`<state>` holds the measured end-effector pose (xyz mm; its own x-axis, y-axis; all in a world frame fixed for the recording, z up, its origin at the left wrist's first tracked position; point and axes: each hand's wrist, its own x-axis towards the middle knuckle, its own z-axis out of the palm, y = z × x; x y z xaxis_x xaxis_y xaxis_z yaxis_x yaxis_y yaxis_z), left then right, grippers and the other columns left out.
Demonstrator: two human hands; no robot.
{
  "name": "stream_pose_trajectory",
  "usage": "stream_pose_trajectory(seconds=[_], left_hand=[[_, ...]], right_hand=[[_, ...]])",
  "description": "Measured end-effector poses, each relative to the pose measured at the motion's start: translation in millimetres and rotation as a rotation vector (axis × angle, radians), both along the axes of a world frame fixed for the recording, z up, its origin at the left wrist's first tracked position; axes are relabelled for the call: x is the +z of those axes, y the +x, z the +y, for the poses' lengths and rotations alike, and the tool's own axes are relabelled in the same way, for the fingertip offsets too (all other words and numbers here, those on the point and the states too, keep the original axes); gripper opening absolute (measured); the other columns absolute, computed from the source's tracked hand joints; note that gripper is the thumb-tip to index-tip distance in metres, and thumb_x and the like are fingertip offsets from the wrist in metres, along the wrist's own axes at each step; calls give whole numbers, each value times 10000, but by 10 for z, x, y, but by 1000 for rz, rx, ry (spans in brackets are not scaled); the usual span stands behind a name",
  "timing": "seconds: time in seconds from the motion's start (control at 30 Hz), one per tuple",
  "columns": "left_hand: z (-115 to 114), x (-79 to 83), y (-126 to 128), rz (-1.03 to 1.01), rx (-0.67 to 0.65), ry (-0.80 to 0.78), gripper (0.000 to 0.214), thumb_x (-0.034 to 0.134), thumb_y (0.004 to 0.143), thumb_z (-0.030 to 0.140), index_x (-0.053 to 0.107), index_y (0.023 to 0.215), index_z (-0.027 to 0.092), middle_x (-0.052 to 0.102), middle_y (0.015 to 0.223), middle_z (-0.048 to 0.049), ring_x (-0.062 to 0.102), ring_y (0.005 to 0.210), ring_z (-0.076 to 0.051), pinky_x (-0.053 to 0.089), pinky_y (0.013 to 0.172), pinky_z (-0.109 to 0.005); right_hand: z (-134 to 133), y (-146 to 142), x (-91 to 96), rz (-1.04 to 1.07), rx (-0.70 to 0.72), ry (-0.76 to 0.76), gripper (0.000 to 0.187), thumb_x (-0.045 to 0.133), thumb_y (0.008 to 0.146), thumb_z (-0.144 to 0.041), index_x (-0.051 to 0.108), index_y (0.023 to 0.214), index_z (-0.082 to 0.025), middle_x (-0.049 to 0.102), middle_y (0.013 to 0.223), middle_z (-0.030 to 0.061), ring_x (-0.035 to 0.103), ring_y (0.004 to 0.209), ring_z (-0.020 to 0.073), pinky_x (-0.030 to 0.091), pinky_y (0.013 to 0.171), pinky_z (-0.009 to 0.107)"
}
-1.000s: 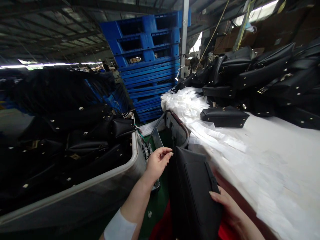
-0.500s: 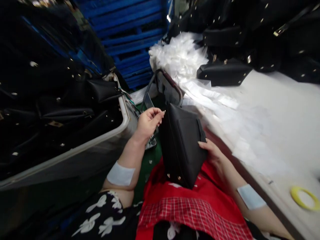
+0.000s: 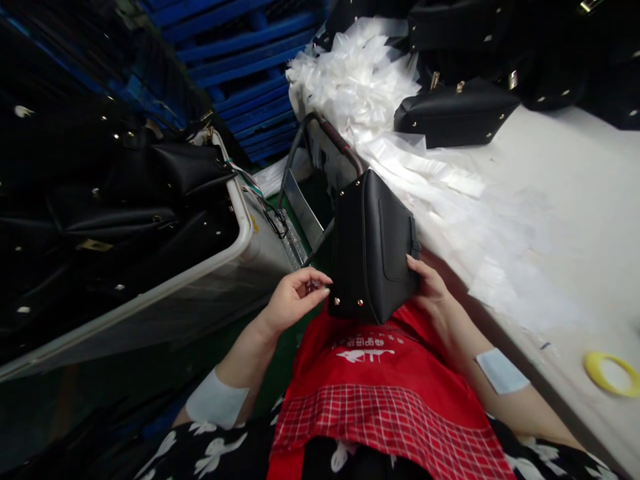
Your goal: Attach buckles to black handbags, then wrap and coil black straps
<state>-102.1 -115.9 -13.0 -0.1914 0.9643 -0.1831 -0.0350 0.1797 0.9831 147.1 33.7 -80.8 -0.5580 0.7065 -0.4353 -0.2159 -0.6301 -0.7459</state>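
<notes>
A black handbag [image 3: 395,240] is tilted on its side above my lap, its base with small metal studs turned to the left. My right hand [image 3: 429,283] grips it by the top edge, thumb on the near panel and the other fingers hidden behind. Beside the lower studs, my left hand [image 3: 297,300] has its fingers curled in, with thumb and forefinger close together at the edge of the base. Something small and shiny shows among these fingers, too small to name.
To the left, a grey-white bin [image 3: 243,233] holds several black bags. A white table [image 3: 565,193] on the right bears a heap of thin white sheets [image 3: 355,87], a black bag [image 3: 457,117] and a yellow tape roll [image 3: 595,373]. Blue pallets [image 3: 250,67] stand behind a metal-framed cart [image 3: 345,143].
My left hand has dropped from the bag's upper corner to its lower studs. The bag has turned, showing more of its studded base, and sits higher in view.
</notes>
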Motion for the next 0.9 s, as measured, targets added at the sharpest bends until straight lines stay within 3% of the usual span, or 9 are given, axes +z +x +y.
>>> stream_pose_trajectory(seconds=[0.13,0.37,0.47,0.53,0.6,0.7,0.8,0.9], left_hand=[[-86,-94,89,25,-14,37,236,796,705,260,698,898,166,592,740,-18,550,672,-121,461,643,-231],[-25,-59,52,389,-117,123,155,724,804,295,677,717,175,612,749,-39,552,673,-137,434,625,-246],[-34,2,-43,251,-217,62,199,712,812,317,642,698,168,584,712,-25,528,605,-117,421,565,-231],[-49,42,-151,18,-164,44,247,725,795,356,601,699,165,582,733,-23,495,538,-93,400,497,-216],[-60,79,-285,-147,37,64,292,762,756,365,559,693,166,613,788,-35,481,517,-77,385,466,-200],[-57,105,-490,-200,298,96,301,818,687,286,542,691,167,631,779,-28,492,541,-72,403,489,-180],[-32,87,-644,-215,389,103,285,831,646,213,604,815,184,610,713,1,508,558,-79,424,505,-168],[8,38,-712,-234,451,105,370,823,630,196,666,963,172,607,716,-2,511,578,-79,431,510,-159]], right_hand=[[7,-32,-43,-1,-20,-56,344,722,687,-421,679,958,-213,772,891,30,706,991,293,542,933,486],[-23,-60,-35,5,5,18,408,700,721,-445,664,1044,-199,769,926,60,702,1002,303,541,925,497],[-23,-64,36,10,-30,31,393,724,722,-433,664,1030,-198,767,912,64,710,946,296,549,895,474],[-10,-44,137,-18,-62,94,383,748,719,-421,664,1015,-193,763,891,58,710,877,279,557,841,442],[1,-7,294,-94,-54,269,362,762,727,-403,671,1003,-186,758,872,46,693,812,257,553,779,405],[-39,37,598,-384,88,820,225,736,762,-387,686,857,-190,726,756,30,648,733,230,516,742,365],[-185,-11,786,-769,432,1428,124,648,827,-295,660,764,-188,700,724,45,632,723,216,462,823,378],[-379,-119,671,-893,762,1708,100,576,859,-164,673,837,-173,719,787,64,650,750,199,417,927,386]])
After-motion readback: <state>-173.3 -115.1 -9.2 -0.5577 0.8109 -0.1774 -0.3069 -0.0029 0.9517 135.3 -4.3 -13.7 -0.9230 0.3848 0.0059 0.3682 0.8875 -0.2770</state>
